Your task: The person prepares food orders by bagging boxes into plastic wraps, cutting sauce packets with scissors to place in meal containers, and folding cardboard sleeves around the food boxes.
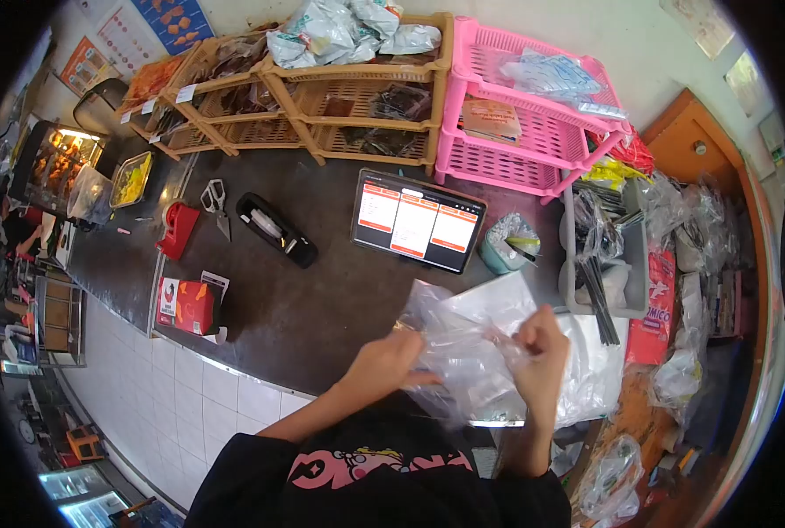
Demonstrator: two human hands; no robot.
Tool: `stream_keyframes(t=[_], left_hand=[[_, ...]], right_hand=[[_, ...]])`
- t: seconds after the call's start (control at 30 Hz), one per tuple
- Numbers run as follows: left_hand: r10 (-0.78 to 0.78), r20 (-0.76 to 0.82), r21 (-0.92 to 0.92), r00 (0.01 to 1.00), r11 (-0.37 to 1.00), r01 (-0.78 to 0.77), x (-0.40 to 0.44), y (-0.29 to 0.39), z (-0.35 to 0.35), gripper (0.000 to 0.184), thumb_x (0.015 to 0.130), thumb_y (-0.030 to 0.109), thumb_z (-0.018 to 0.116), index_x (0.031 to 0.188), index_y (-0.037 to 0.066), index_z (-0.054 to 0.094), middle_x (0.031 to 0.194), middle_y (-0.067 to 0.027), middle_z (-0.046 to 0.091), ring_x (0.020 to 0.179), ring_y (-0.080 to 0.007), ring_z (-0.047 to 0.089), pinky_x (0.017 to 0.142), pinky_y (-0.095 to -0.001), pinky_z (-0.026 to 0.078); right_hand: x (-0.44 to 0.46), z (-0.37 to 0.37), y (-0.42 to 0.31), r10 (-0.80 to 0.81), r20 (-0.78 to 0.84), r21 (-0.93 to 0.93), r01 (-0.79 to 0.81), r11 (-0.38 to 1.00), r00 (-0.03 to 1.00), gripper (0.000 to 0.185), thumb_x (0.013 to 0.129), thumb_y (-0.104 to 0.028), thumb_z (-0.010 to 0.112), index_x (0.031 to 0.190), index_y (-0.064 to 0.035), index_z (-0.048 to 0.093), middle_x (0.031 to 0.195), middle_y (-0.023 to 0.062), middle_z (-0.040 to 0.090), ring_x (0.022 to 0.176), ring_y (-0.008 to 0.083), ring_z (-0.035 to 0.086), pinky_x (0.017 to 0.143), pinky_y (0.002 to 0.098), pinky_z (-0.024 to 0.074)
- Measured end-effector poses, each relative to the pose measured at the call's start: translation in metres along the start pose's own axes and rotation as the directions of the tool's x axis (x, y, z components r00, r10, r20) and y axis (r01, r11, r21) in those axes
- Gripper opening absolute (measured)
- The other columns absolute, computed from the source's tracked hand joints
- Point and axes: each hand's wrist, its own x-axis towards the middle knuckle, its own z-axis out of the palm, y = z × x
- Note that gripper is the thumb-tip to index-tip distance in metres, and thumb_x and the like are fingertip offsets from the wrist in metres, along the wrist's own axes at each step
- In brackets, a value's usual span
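Observation:
Both hands are at a clear plastic bag [467, 356] above the front edge of the dark counter. My left hand [394, 359] is closed on the bag's left side. On the right, my right hand [537, 348] pinches the bag's other side, its fingers curled. White sheet-like packaging [502, 299] shows behind and through the clear plastic; whether it is inside cannot be made out. More white plastic bags [590, 365] lie at the counter edge beside my right hand. A tablet [419, 220] with a lit screen rests beyond the bag.
Tan racks [370, 123] and a pink rack [529, 136] line the back. A grey bin [634, 264] stands right, near a small cup [508, 242]. Leftward are a black stapler [276, 229], scissors [217, 207], a red tape dispenser [178, 231] and a red box [196, 306].

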Motion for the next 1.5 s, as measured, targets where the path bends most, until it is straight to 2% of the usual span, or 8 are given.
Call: stream_keyframes(t=[0.13,0.33,0.47,0.63,0.8,1.07,1.27,1.5], left_hand=[[0.026,0.029,-0.150,0.999,0.989,-0.021,0.002,0.036,-0.032,0.029,0.064,0.013,0.069,0.084,0.002,0.051,0.068,-0.0115,0.053,0.060,-0.0313,0.056,0.058,-0.0386,0.046],[0.048,0.013,-0.011,0.999,0.999,-0.048,0.014,0.013,-0.036,0.018,0.072,0.008,0.058,0.087,0.000,0.057,0.070,-0.0134,0.058,0.064,-0.0293,0.060,0.057,-0.0334,0.048],[0.067,-0.107,-0.390,0.992,0.915,-0.104,0.000,0.023,-0.013,0.016,0.070,0.004,0.057,0.085,0.001,0.057,0.074,-0.0120,0.060,0.058,-0.0255,0.059,0.050,-0.0334,0.048],[0.404,-0.250,0.157,0.880,0.913,-0.375,0.044,0.034,-0.079,0.017,0.068,0.003,0.060,0.084,0.002,0.059,0.077,-0.0129,0.061,0.059,-0.0229,0.060,0.051,-0.0301,0.048],[0.091,-0.329,0.164,0.940,0.986,-0.038,0.013,-0.020,-0.022,0.011,0.069,0.001,0.059,0.071,0.005,0.049,0.071,-0.0098,0.057,0.054,-0.0251,0.056,0.046,-0.0315,0.044],[-0.077,-0.403,0.068,0.912,0.991,0.113,0.011,-0.023,-0.041,0.020,0.068,-0.001,0.061,0.064,0.005,0.042,0.059,-0.0121,0.044,0.050,-0.0291,0.051,0.045,-0.0326,0.040],[-0.516,-0.087,-0.005,0.852,0.855,0.518,0.002,-0.052,-0.057,0.027,0.070,0.012,0.070,0.064,0.003,0.045,0.060,-0.0109,0.044,0.055,-0.0215,0.050,0.052,-0.0310,0.038],[0.069,0.029,-0.073,0.997,0.995,-0.067,0.007,-0.019,-0.016,0.027,0.070,0.018,0.071,0.094,0.008,0.062,0.094,-0.0062,0.063,0.093,-0.0244,0.057,0.083,-0.0342,0.043]], right_hand=[[-0.032,0.023,-0.020,-0.304,-0.287,0.192,0.365,0.911,0.908,0.017,0.071,-0.010,0.066,0.072,-0.0004,0.052,0.064,0.0113,0.055,0.055,0.0230,0.056,0.051,0.0303,0.0427],[-0.053,0.070,0.017,-0.315,0.262,0.022,0.320,0.947,0.912,0.015,0.077,-0.014,0.060,0.086,-0.0024,0.056,0.069,0.0122,0.059,0.066,0.0245,0.058,0.059,0.0290,0.0453],[-0.041,0.016,-0.054,-0.338,-0.315,0.459,0.455,0.763,0.887,0.016,0.076,-0.009,0.062,0.067,-0.0054,0.049,0.059,0.0072,0.053,0.049,0.0200,0.053,0.047,0.0270,0.0435],[-0.055,0.127,0.041,-0.447,0.434,0.020,0.488,0.873,0.782,0.017,0.064,-0.012,0.064,0.074,-0.0003,0.055,0.070,0.0192,0.056,0.063,0.0364,0.055,0.060,0.0440,0.0448],[-0.007,-0.031,-0.048,-0.342,-0.364,0.039,0.381,0.924,0.866,0.036,0.080,0.002,0.056,0.057,-0.0049,0.029,0.055,0.0010,0.034,0.053,0.0105,0.030,0.052,0.0228,0.0289],[-0.002,-0.034,-0.016,0.047,-0.586,0.409,0.245,0.879,0.809,0.041,0.083,-0.007,0.061,0.057,-0.0096,0.030,0.050,-0.0024,0.034,0.041,0.0049,0.033,0.036,0.0210,0.0346],[0.010,-0.056,0.002,0.103,-0.313,0.584,0.106,0.805,0.944,0.044,0.076,0.005,0.062,0.055,-0.0096,0.026,0.055,-0.0011,0.032,0.044,0.0048,0.035,0.033,0.0218,0.0325],[0.034,-0.020,0.037,-0.101,0.126,0.332,0.054,0.942,0.987,0.033,0.068,0.002,0.068,0.062,-0.0057,0.037,0.065,-0.0004,0.039,0.062,0.0097,0.040,0.055,0.0241,0.0354]])
